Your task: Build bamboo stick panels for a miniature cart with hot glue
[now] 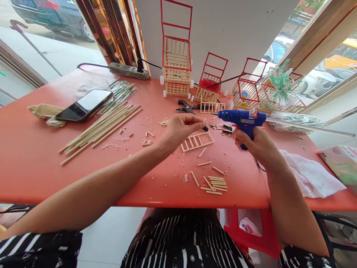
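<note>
My left hand (pixel 182 128) pinches a short wooden stick (pixel 205 120) between thumb and fingertips. Wrapped round the handle of a blue glue gun (pixel 242 118) is my right hand (pixel 258 143). The gun's nozzle points left, close to the stick; a clear glue stick (pixel 309 127) sticks out of its back. Below the left fingertips a small ladder-like wooden frame (pixel 198 146) lies flat on the red table (pixel 156 178). Several cut stick pieces (pixel 217 183) are piled near the front edge. Another wooden frame (pixel 210 111) lies behind, beside black-handled pliers (pixel 186 106).
Long wooden sticks (pixel 103 128) and a phone (pixel 85 105) lie at left, near a power strip (pixel 129 70). Along the wall stand small stick-built carts, the tallest cart (pixel 176 67) with white wheels. A white cloth (pixel 312 173) and a box (pixel 340 162) are at right.
</note>
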Available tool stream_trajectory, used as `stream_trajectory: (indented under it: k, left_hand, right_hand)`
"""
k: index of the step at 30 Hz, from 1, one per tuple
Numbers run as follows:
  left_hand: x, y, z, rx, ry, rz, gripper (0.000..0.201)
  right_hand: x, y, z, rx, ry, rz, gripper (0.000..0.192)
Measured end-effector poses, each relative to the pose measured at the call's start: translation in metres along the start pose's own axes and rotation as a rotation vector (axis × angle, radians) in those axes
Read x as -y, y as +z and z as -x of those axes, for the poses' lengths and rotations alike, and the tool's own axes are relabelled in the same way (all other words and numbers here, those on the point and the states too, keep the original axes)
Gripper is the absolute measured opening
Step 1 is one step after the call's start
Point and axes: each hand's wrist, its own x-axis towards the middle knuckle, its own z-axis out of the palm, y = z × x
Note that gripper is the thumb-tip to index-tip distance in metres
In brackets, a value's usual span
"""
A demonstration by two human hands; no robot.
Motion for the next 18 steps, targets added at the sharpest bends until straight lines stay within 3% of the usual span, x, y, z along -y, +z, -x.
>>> stream_trajectory:
  k: [3,8,12,18]
  left_hand:
    - [-0.001,-0.006,-0.005,-0.016,-0.170,0.233,0.026]
    - [-0.005,-0.011,-0.011,-0.023,-0.403,0.544,0.016]
    - [-0.009,-0.006,-0.009,-0.026,-0.464,0.647,0.018]
    - [-0.003,-0.004,-0.008,0.005,-0.446,0.658,0.019]
  right_hand:
    - [0.000,0.001,0.000,0.012,-0.024,-0.009,0.049]
    - [0.002,0.008,0.000,0.104,-0.055,0.070,0.051]
    - [0.003,0.014,-0.001,0.121,-0.055,0.148,0.050]
    - [-0.001,0.013,-0.002,0.104,-0.038,0.096,0.050]
